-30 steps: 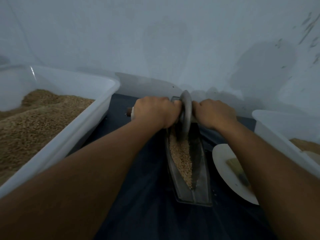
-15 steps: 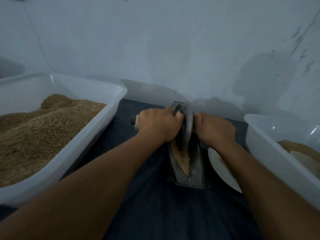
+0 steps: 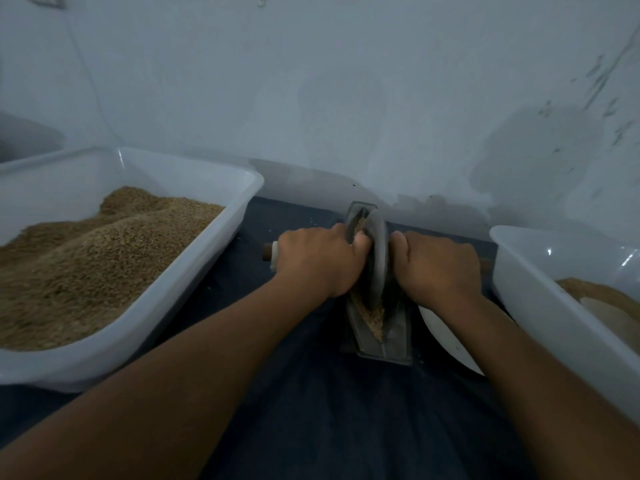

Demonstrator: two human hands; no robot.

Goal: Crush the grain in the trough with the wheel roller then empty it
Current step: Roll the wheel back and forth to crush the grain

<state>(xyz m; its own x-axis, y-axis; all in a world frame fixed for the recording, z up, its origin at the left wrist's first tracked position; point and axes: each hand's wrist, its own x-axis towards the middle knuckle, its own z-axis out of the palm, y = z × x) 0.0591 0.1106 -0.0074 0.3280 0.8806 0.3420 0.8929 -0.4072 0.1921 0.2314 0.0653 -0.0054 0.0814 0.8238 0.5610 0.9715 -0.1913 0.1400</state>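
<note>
left hand (image 3: 317, 263) gripping wheel roller (image 3: 377, 258) axle, left side | right hand (image 3: 438, 266) gripping right side | wheel standing in trough (image 3: 394, 344) on grain (image 3: 375, 315)

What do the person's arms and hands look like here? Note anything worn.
Both forearms are bare as far as the picture shows: no sleeves, gloves, watch, or bands. The left hand and right hand show no rings or markings; the dim light hides finer detail.

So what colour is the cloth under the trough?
Dark navy blue cloth lies under the trough, seen in the head view.
</note>
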